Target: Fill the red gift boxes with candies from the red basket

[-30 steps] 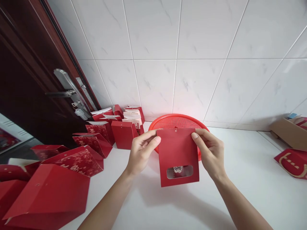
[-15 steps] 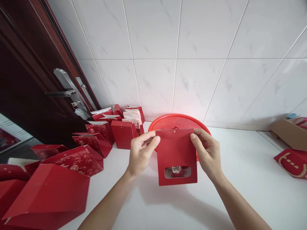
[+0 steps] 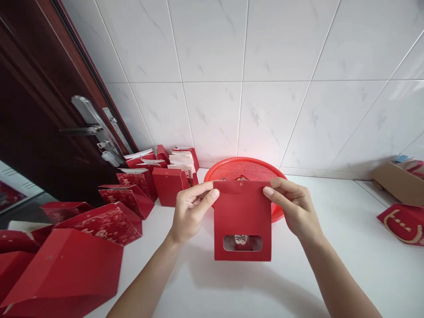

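A red paper gift bag point(image 3: 242, 212) hangs upright in front of me, held by its two top corners. My left hand point(image 3: 194, 212) pinches the upper left corner between thumb and fingers. The upper right corner is in the pinch of my right hand point(image 3: 294, 205). Near the bag's bottom is a clear window, through which a dark red packet point(image 3: 243, 242) with a white printed label shows. Behind the bag stands a red plastic basket point(image 3: 245, 165) holding some small wrapped pieces, mostly hidden by the bag.
Several red gift bags point(image 3: 76, 260) stand along the left side of the white table point(image 3: 334, 247). At the right lie a red pouch with a cord handle point(image 3: 402, 225) and a cardboard box point(image 3: 395, 181). A tiled wall point(image 3: 212, 110) and a dark door point(image 3: 43, 110) bound the back and left.
The folded top edge of the bag now lies flat, level with its front. My right hand has shifted slightly right, and the bag's face is turned more squarely to me.
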